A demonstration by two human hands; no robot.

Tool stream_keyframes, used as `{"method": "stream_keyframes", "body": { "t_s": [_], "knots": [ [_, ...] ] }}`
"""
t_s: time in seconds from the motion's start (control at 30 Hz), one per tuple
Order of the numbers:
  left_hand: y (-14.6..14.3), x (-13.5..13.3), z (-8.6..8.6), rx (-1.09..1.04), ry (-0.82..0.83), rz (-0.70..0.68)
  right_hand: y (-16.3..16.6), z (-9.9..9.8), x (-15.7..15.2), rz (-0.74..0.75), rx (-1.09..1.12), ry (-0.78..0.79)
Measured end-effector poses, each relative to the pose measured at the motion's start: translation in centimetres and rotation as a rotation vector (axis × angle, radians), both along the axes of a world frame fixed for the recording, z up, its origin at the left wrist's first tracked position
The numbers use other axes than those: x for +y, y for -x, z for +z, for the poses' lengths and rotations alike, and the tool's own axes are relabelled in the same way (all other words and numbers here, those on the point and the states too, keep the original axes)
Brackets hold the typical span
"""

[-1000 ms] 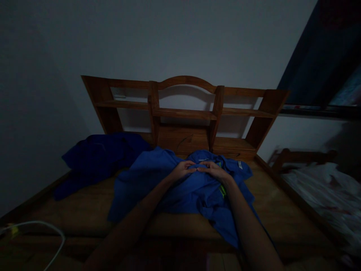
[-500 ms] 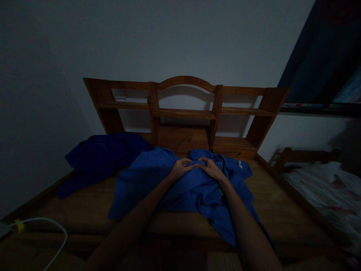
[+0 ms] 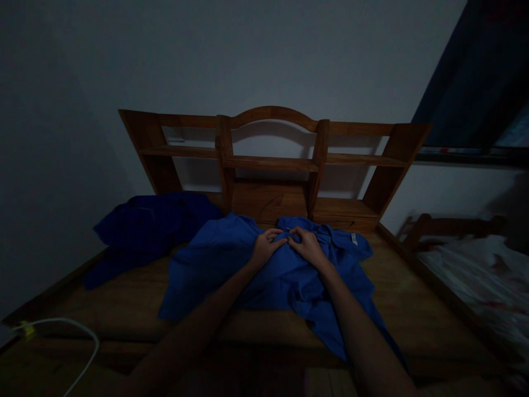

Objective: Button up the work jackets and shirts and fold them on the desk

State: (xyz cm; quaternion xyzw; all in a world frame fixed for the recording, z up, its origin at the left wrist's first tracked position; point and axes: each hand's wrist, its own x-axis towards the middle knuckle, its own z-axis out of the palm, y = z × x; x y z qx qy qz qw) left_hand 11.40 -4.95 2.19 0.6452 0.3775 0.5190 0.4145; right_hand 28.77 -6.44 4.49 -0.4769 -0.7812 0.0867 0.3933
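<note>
A blue garment (image 3: 264,281), which looks like a shirt or jacket, lies spread and wrinkled over a wooden surface, with a small white label (image 3: 354,239) at its right. My left hand (image 3: 265,246) pinches the cloth near the garment's upper middle. Close beside it, my right hand (image 3: 308,246) pinches the same cloth, fingertips nearly meeting the left ones. A small pale thing, perhaps a zip pull or button, shows by the right fingertips, too dim to make out. To the left rests a darker blue garment (image 3: 157,226), crumpled and touched by neither hand.
Behind the cloth stands a wooden shelf unit (image 3: 270,164) against the wall. A white cable (image 3: 78,324) with a yellow tag curves at the front left. White plastic sheeting or bags (image 3: 479,275) lie at the right, beyond the surface's raised edge.
Both hands stay at the same spot on the blue garment, with the fingers shifting slightly. The right fingers are a little more bent. The camera view has moved slightly.
</note>
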Motion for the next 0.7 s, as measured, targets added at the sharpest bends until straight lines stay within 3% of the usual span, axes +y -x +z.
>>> {"method": "stream_keyframes", "body": {
  "t_s": [0.17, 0.4, 0.7],
  "knots": [
    [0.1, 0.0, 0.0, -0.013, -0.021, -0.065, -0.4, 0.0, 0.2, 0.060, 0.099, 0.067],
    [0.1, 0.3, -0.6, 0.047, -0.127, -0.017, -0.7, -0.3, 0.9, 0.172, 0.198, 0.131],
    [0.2, 0.9, -1.1, 0.090, -0.136, -0.024, -0.7, -0.5, 1.0, 0.225, 0.225, 0.145]
  ]
}}
